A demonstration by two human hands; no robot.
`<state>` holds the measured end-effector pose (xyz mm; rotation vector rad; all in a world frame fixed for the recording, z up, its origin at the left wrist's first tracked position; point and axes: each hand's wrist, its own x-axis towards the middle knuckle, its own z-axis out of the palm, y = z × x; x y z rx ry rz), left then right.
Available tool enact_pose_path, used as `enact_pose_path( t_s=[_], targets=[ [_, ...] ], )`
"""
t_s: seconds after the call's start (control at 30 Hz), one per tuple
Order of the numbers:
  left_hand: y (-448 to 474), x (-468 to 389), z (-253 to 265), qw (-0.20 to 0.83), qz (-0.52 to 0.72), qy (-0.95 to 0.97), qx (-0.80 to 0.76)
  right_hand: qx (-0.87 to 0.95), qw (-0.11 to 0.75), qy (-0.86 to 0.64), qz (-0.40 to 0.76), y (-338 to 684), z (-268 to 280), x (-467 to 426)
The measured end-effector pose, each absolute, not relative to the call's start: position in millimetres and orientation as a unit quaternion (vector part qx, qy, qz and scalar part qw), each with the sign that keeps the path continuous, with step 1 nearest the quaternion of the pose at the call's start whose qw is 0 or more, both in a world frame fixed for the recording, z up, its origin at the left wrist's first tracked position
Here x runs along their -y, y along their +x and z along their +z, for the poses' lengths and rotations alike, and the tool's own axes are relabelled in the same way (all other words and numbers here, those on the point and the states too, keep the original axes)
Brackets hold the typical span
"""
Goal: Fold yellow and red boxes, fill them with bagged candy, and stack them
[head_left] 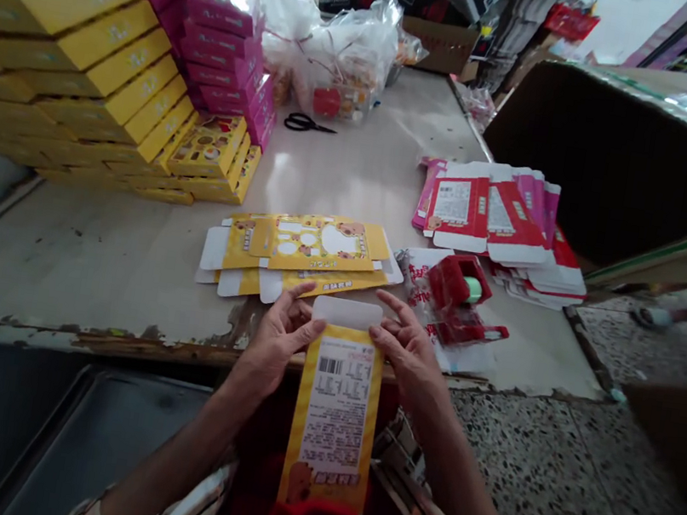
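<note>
A yellow carton (335,420) with a white printed label and barcode stands between my hands over the table's front edge, its white end flap raised at the top. My left hand (284,330) pinches its left upper edge between thumb and fingers. On the opposite edge, my right hand (404,344) grips it the same way, thumb in front. Just beyond lie several flat yellow cartons (319,249) with cut-out windows, stacked loosely. To the right of them a red tape dispenser (459,288) rests on a printed plastic bag (423,269).
Yellow boxes (105,76) and pink boxes (224,42) are piled at the left. Scissors (305,123) lie near tied plastic bags (342,51). Flat red and pink cartons (492,211) lie at the right, beside a large open cardboard box (661,245).
</note>
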<state>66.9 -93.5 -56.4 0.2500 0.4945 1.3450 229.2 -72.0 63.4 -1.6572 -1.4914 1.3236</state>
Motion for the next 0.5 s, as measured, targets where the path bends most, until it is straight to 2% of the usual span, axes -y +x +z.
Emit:
enact_pose_path(
  t_s=[0.17, 0.27, 0.5],
  targets=[
    [49, 99, -52, 0.653, 0.604, 0.313, -0.333, 0.662, 0.251, -0.596, 0.379, 231, 72, 79],
    [41, 103, -46, 0.620, 0.611, 0.357, -0.339, 0.682, 0.240, -0.582, 0.372, 226, 81, 85],
    [39, 90, -25, 0.727, 0.564, 0.231, -0.316, 0.620, 0.272, -0.629, 0.382, 199, 96, 81]
  ],
)
